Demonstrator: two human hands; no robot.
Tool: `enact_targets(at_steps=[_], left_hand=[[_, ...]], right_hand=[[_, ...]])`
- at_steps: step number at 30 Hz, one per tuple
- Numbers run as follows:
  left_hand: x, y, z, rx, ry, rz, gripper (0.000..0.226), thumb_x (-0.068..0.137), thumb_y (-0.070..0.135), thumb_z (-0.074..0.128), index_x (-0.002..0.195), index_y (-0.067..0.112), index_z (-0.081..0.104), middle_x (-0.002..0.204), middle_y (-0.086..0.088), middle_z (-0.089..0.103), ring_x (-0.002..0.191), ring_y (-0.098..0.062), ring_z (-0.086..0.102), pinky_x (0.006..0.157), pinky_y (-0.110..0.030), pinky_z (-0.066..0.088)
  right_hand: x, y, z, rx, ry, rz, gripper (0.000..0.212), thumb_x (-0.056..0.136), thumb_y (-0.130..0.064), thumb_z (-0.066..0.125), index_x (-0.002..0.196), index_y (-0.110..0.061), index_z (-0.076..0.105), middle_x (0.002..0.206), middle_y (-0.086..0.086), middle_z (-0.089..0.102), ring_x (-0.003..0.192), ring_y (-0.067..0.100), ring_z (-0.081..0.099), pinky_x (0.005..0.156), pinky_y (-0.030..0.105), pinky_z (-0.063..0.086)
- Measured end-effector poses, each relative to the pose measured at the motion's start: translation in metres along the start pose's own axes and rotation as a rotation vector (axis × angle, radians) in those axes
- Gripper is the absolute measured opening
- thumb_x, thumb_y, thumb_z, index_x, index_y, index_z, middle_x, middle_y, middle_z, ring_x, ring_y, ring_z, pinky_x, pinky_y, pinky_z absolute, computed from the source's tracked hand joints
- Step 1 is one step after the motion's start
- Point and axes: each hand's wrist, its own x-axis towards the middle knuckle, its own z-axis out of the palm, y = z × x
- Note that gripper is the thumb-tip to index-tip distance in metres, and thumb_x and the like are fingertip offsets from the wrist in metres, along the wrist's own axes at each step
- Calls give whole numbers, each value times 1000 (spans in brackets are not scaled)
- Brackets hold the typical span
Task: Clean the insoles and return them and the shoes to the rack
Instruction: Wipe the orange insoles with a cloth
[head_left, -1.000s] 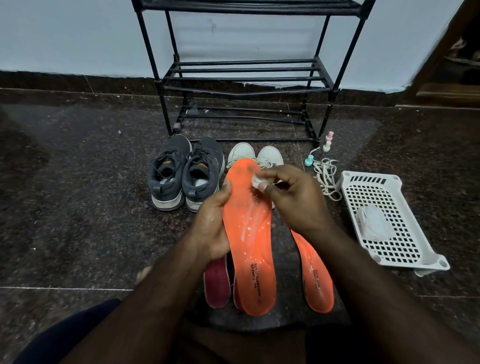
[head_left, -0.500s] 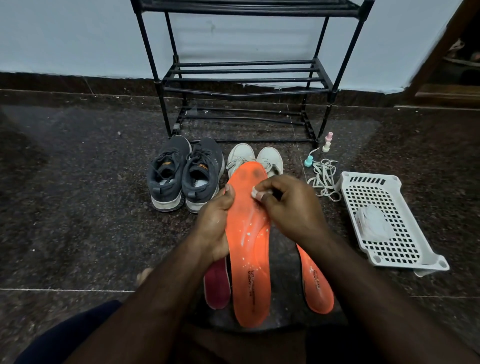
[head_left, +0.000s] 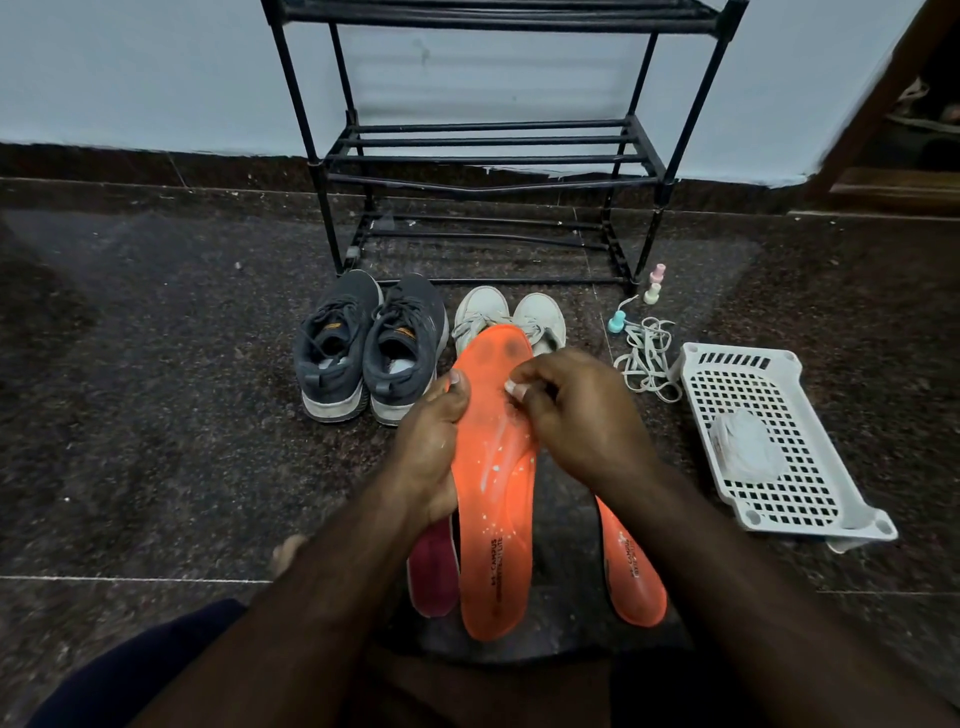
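Right hand: my right hand (head_left: 576, 410) is curled over the upper half of the orange insole (head_left: 493, 483), fingertips (head_left: 511, 387) pinching something small and pale against it; whether that is a wipe or a bit of cloth, I cannot tell.
Left hand: my left hand (head_left: 431, 447) grips the insole's left edge, thumb pressed on the top face, fingers wrapped behind.
Key relation: the insole's long axis runs straight away from me, toe end up toward the rack, heel end down near my lap; the dark smudges at the toe lie just beyond my right fingertips, so the right hand is the nearer one for them.
Insole surface: pale flecks scattered down the middle, so I judge the cleaning is only partly done.
Other insoles: a second orange insole (head_left: 631, 566) lies on the floor (head_left: 156, 415) under my right forearm; a maroon insole (head_left: 431, 569) lies beside my left wrist.
Shoes: grey pair (head_left: 369, 345) and white pair (head_left: 511, 314) stand side by side on the floor, just in front of the rack (head_left: 488, 156), not on it.
Further right: loose laces (head_left: 647, 358), small coloured pegs (head_left: 652, 293), and a white basket (head_left: 810, 467) with a pale wad inside.
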Motion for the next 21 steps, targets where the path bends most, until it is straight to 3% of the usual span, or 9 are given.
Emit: enact_targets(at_steps=[3,7,11,13,16,18,21], left_hand=[[1,-2,-2,-13,9,12,47,106,37,42,138,3,50,107,-21,71,90,-33,72,77,-51,60],[3,-4,-4,8,24,18,50,105,40,42,139,5,49,116,-26,67,93,-38,71,76,-55,58],[7,-5,-5,33,46,54,46,105,36,45,136,3,52,124,-28,64,105,-42,67,90,-61,54],[8,-7,-6,55,58,60,46,104,37,46,136,5,53,127,-27,63,113,-44,63,95,-65,50],[8,-7,-7,48,73,72,46,105,38,44,136,4,52,120,-24,66,102,-37,68,92,-59,54],[8,-7,-7,49,79,90,45,106,37,44,136,5,52,113,-21,69,94,-33,70,93,-59,53],[8,-8,-6,62,84,91,47,105,38,45,136,4,52,120,-26,66,101,-39,67,96,-64,49]], right_hand=[[-3,-3,8,-103,-117,-45,17,83,-12,67,98,-17,75,93,3,68,91,21,63,82,32,49],[-2,-4,0,-90,-250,3,21,85,-10,64,101,-19,74,101,-1,69,97,14,62,80,20,41],[2,-3,-10,29,-71,76,11,86,-12,68,93,-18,75,93,-3,69,87,10,62,76,14,38],[3,-3,-4,-48,-47,37,13,85,-12,68,96,-16,74,94,1,70,90,15,63,81,19,41],[0,-6,4,-177,-145,-12,19,87,-17,64,104,-17,73,98,7,68,96,25,62,85,32,47],[-1,-8,6,-224,-204,-30,22,89,-20,61,108,-18,72,98,9,64,98,28,60,83,34,46],[-1,-9,2,-261,-260,-33,22,89,-18,60,109,-18,70,100,9,62,100,28,58,83,34,44]])
